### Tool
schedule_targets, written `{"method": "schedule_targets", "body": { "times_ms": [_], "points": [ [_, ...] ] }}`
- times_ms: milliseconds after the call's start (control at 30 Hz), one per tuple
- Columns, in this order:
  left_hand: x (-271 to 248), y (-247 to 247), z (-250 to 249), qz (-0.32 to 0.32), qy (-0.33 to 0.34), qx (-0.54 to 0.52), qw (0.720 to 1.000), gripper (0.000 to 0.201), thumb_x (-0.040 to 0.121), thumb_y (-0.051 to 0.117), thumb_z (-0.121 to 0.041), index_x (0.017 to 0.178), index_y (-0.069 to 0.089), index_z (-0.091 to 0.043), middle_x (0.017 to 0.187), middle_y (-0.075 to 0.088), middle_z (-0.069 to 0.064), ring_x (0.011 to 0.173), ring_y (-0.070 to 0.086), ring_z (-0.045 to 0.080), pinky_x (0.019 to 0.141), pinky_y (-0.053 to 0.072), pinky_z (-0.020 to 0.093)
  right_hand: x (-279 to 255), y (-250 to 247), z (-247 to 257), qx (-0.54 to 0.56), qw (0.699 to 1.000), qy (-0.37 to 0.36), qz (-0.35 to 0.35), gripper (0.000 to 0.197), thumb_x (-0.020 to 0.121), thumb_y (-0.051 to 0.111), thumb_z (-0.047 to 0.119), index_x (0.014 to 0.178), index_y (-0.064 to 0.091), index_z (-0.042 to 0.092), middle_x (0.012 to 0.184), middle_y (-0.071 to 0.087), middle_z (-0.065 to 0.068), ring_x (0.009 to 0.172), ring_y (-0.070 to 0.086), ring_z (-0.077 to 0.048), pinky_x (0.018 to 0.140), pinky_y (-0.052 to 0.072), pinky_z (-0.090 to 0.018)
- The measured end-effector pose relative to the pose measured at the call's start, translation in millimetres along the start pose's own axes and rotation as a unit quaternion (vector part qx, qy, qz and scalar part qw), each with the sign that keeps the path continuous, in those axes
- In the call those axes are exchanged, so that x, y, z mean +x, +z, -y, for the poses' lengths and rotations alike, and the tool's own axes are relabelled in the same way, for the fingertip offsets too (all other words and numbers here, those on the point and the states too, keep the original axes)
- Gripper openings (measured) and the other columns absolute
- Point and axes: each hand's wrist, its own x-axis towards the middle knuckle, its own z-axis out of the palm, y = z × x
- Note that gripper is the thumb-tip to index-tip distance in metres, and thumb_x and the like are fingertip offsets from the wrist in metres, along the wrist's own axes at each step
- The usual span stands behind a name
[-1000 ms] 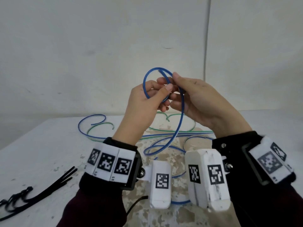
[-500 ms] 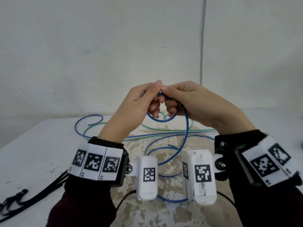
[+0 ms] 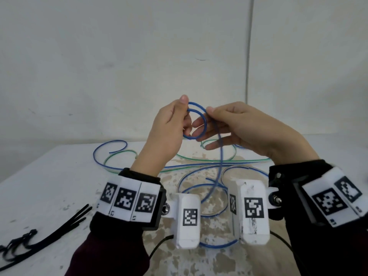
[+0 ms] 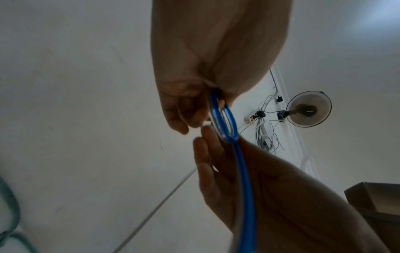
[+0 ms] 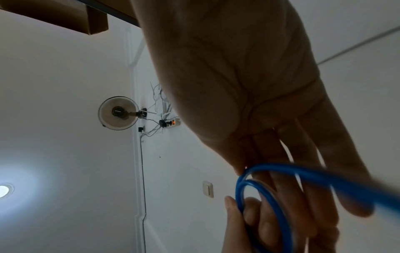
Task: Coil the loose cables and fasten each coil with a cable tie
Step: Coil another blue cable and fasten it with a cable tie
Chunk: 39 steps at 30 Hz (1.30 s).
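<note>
1. Blue cable (image 3: 203,124) forms a small round coil of about two turns, held up in the air above the table (image 3: 43,188) between both hands; its free length hangs down from the coil to the tabletop.
2. Left hand (image 3: 167,132) pinches the coil's left side between its thumb and curled fingers.
3. Right hand (image 3: 245,128) meets the coil from the right: the thumb tip presses at the top of the loop, and the fingers (image 3: 201,124) reach through and behind it, only loosely bent.
4. From the left wrist view the coil (image 4: 223,119) appears edge-on as a narrow oval, smooth and glossy; the right wrist view shows the two turns (image 5: 259,196) lying close together over the fingers.
5. More blue cable loops on the table below the hands, crossed by a thin green cable (image 3: 199,159) that runs near the far edge.
6. Black cable ties (image 3: 59,226), flat thin strips, lie in a loose bunch at the near left, well apart from the cables.
7. White tabletop paint is worn to mottled brown patches (image 3: 199,261) under the wrists.
8. Wrist bands carry white blocks (image 3: 188,220) printed with black square markers.
</note>
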Motion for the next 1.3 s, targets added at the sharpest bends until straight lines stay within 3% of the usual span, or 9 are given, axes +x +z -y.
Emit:
{"method": "schedule_targets", "body": {
  "times_ms": [200, 400, 500, 667, 800, 933, 1067, 1200, 1300],
  "points": [
    [2, 0, 6, -0.08, 0.052, 0.06, 0.994, 0.042, 0.104, 0.028, -0.034, 0.065, 0.034, -0.019, 0.057, 0.034, -0.009, 0.055, 0.035, 0.01, 0.058, 0.037, 0.032, 11, 15, -5, 0.08, 0.996, -0.029, 0.001, 0.037, 0.103, 0.033, 0.028, 0.073, 0.051, 0.016, 0.075, 0.065, 0.0, 0.082, 0.064, -0.013, 0.078, 0.051, -0.026],
    [1, -9, 0, 0.082, 0.014, 0.032, 0.996, 0.038, 0.101, 0.043, -0.028, 0.067, 0.049, -0.012, 0.064, 0.046, -0.003, 0.066, 0.048, 0.012, 0.077, 0.046, 0.036, 12, 5, -6, 0.104, 0.993, -0.048, -0.03, 0.036, 0.102, 0.038, 0.026, 0.07, 0.047, 0.013, 0.049, 0.033, 0.007, 0.06, 0.041, -0.016, 0.069, 0.047, -0.021],
    [1, -15, 0, 0.145, -0.014, 0.024, 0.989, 0.028, 0.099, 0.046, -0.026, 0.084, 0.062, -0.01, 0.071, 0.056, -0.002, 0.07, 0.054, 0.009, 0.084, 0.048, 0.033, 11, 2, -7, 0.038, 0.998, -0.051, -0.022, 0.037, 0.101, 0.04, 0.026, 0.068, 0.047, 0.012, 0.047, 0.039, 0.008, 0.055, 0.041, -0.013, 0.066, 0.043, -0.021],
    [-1, -20, 0, 0.21, -0.135, -0.052, 0.967, 0.031, 0.102, 0.038, -0.023, 0.096, 0.06, -0.001, 0.07, 0.057, 0.0, 0.071, 0.057, 0.014, 0.09, 0.045, 0.039, 8, 0, -7, -0.083, 0.996, -0.043, -0.004, 0.038, 0.1, 0.043, 0.026, 0.065, 0.048, 0.014, 0.051, 0.045, 0.006, 0.051, 0.041, -0.009, 0.063, 0.039, -0.021],
    [-3, -10, -5, 0.186, -0.172, -0.119, 0.96, 0.033, 0.102, 0.034, -0.017, 0.085, 0.06, -0.006, 0.067, 0.04, 0.0, 0.055, 0.043, 0.01, 0.064, 0.04, 0.023, 7, 1, -6, -0.101, 0.993, -0.038, -0.041, 0.041, 0.101, 0.04, 0.027, 0.063, 0.047, 0.014, 0.052, 0.043, 0.002, 0.052, 0.043, -0.011, 0.055, 0.043, -0.013],
    [-1, -4, -1, 0.171, -0.178, -0.056, 0.967, 0.037, 0.103, 0.035, -0.021, 0.078, 0.058, -0.008, 0.072, 0.03, 0.003, 0.055, 0.028, 0.011, 0.056, 0.027, 0.02, 9, 5, -10, -0.095, 0.995, 0.001, -0.044, 0.041, 0.103, 0.036, 0.029, 0.068, 0.048, 0.011, 0.055, 0.04, 0.0, 0.052, 0.043, -0.012, 0.06, 0.045, -0.019],
    [-2, -3, 0, 0.122, -0.156, -0.019, 0.98, 0.034, 0.103, 0.035, -0.022, 0.075, 0.051, -0.011, 0.074, 0.029, 0.006, 0.056, 0.026, 0.01, 0.055, 0.028, 0.019, 16, 11, -12, -0.038, 0.998, 0.004, -0.046, 0.04, 0.104, 0.033, 0.026, 0.072, 0.053, 0.011, 0.048, 0.038, 0.007, 0.054, 0.042, -0.014, 0.071, 0.046, -0.032],
    [1, -7, -4, 0.029, -0.14, -0.092, 0.985, 0.033, 0.103, 0.035, -0.019, 0.071, 0.038, -0.014, 0.064, 0.024, 0.0, 0.053, 0.023, 0.01, 0.056, 0.023, 0.021, 15, 6, -9, 0.015, 0.999, -0.022, -0.045, 0.04, 0.104, 0.034, 0.027, 0.081, 0.063, 0.012, 0.062, 0.061, 0.003, 0.068, 0.059, -0.011, 0.074, 0.053, -0.027],
    [2, -6, -7, 0.019, -0.144, -0.133, 0.98, 0.032, 0.102, 0.032, -0.017, 0.07, 0.036, -0.014, 0.061, 0.025, -0.001, 0.053, 0.026, 0.013, 0.06, 0.027, 0.026, 14, 5, -9, 0.057, 0.997, -0.041, -0.024, 0.036, 0.104, 0.033, 0.024, 0.08, 0.057, 0.011, 0.063, 0.058, 0.0, 0.072, 0.062, -0.013, 0.081, 0.054, -0.028]
  ]
}}
